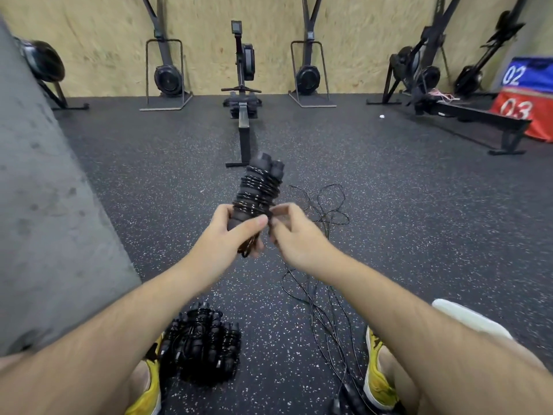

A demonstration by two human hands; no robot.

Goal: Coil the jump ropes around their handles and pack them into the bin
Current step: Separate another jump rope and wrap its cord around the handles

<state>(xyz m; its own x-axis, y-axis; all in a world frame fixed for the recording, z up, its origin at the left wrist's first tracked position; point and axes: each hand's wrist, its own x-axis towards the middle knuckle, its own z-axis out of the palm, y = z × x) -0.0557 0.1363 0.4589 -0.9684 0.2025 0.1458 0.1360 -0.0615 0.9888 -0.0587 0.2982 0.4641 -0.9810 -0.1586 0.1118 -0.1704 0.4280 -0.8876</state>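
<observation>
The jump rope [258, 191] is raised in front of you, its black cord wound in tight turns round the paired handles, which tilt up and away. Your left hand [230, 235] grips the lower end of the handles, fingers [257, 221] curled round them with the thumb across the front. Your right hand [294, 232] sits just beside it, its fingers bent and pinching the cord at the lowest turns. Down by your left shoe [149, 393] lies a pile of coiled ropes [203, 345]. Loose cords [320, 295] trail over the speckled floor [419, 220] on your right. A rowing machine [244, 94] stands beyond.
</observation>
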